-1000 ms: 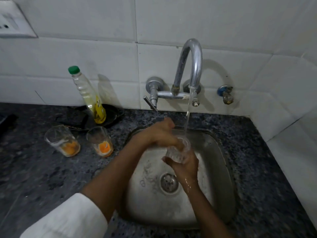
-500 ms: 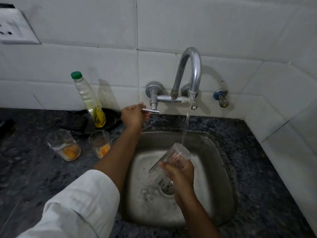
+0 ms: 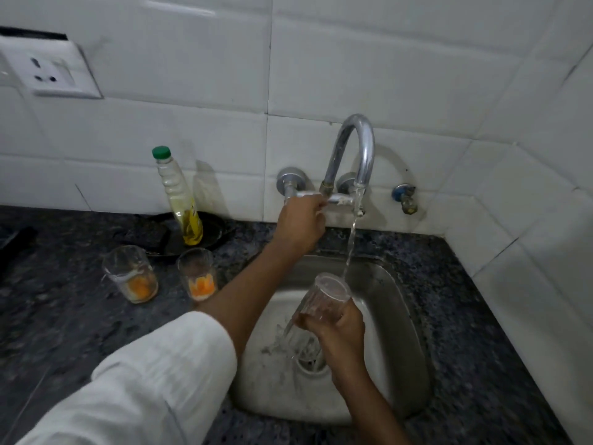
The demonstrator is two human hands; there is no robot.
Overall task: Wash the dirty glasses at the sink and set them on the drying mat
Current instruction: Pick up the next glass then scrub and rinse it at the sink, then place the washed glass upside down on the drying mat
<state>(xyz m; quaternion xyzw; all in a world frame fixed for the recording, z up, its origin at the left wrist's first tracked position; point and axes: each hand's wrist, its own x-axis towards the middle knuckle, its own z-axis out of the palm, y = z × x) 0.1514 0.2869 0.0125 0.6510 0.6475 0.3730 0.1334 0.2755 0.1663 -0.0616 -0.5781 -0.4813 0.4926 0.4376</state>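
White wall tiles are backing a dark speckled stone countertop (image 3: 64, 332), and a steel sink (image 3: 398, 316) is sitting sunk into its right half, where I am working. My right hand (image 3: 337, 329) is wrapping its fingers around a clear glass (image 3: 327, 297) over the middle of the basin, gripping the end nearer me; the glass is tilting, its long axis running from lower left to upper right, with its base pointing up toward the tap (image 3: 353, 155) and its mouth pointing down toward the drain (image 3: 311, 361). Water is running from the spout onto the raised base and spilling down into the sink. My left hand (image 3: 301, 220) is reaching to the back edge of the sink, its fingers curling over the tap's lever. On the countertop left of the sink, two dirty glasses are standing upright and close together, a left one (image 3: 131, 274) and a right one (image 3: 196, 274), each holding orange residue. Behind them, near the back edge, a green-capped oil bottle (image 3: 179, 197) is standing in a dark pan (image 3: 211, 232). A wall socket (image 3: 51, 72) is sitting at the upper left.
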